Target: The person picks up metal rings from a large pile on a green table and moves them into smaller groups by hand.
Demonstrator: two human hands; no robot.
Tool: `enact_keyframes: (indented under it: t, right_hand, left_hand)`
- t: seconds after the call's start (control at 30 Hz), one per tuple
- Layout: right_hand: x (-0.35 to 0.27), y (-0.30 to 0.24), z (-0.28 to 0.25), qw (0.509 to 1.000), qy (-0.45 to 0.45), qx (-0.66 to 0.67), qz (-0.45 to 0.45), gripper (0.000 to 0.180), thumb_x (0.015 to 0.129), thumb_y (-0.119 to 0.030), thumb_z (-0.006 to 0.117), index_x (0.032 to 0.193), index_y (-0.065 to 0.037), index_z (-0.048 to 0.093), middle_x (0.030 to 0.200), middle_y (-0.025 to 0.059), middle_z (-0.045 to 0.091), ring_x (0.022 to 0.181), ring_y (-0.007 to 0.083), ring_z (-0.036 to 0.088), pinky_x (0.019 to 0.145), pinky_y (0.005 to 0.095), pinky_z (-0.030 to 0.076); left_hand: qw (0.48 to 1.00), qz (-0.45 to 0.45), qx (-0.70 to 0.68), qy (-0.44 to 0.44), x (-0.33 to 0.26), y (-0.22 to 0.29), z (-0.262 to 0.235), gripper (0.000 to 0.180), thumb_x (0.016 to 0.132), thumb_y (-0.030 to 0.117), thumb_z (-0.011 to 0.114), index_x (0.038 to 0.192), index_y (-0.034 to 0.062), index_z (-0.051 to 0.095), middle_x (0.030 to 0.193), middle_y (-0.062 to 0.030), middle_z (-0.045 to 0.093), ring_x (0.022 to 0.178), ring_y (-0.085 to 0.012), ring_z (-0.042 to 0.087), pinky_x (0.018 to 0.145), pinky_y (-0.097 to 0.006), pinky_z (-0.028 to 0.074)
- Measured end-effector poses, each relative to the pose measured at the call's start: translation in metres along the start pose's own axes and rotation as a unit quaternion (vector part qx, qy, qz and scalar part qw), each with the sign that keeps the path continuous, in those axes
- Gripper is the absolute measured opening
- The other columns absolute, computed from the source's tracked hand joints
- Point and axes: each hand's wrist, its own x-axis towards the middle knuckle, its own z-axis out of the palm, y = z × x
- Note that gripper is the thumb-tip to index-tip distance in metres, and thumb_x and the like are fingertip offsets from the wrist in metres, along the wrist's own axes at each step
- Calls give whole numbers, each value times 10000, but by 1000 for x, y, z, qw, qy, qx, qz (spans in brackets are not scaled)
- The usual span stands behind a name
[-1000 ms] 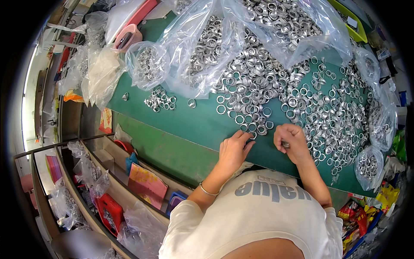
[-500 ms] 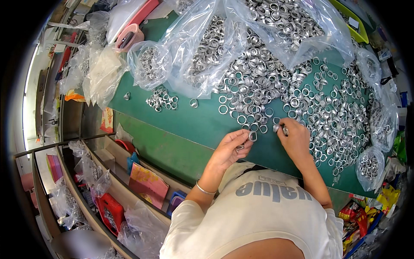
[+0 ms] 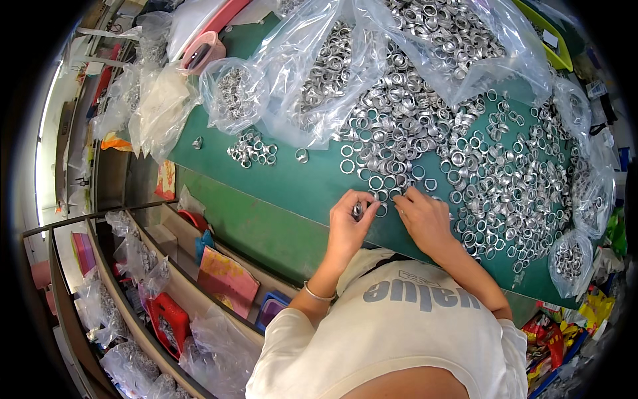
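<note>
My left hand (image 3: 348, 218) is closed by the table's front edge, with a silver metal ring (image 3: 357, 211) showing between its curled fingers. Its thumb and fingertip come up to the front rings of the heap. Close on its right, my right hand (image 3: 425, 218) bends down with fingertips together at a ring (image 3: 396, 193) on the near side of the heap. Bits of metal show by its knuckles and outer side, but what lies inside the fingers is hidden. The main heap of silver rings (image 3: 399, 126) spreads away from both hands.
Clear plastic bags (image 3: 292, 80) of rings lie at the back of the green table (image 3: 266, 189). A small ring cluster (image 3: 252, 149) sits on the left, and another spread of rings (image 3: 512, 199) on the right. Shelving (image 3: 186, 279) with bags and a red basket (image 3: 167, 322) stands left.
My right hand has moved left, close beside the left one, and now reaches down to the near rings. My left hand has shifted slightly left and turned, its ring now lower in the fingers.
</note>
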Motion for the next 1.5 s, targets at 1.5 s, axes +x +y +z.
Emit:
enact_keyframes:
  t: [1.5]
  right_hand:
    - [24,43,-33,992,-53,-90,67,129,710,-6,597,837,-23,578,869,143,591,670,324,632,571,414,503]
  left_hand:
    - [973,168,136,-80,-3,16,25,143,737,12,706,868,24,647,732,-82,518,563,-221,527,520,-322,426]
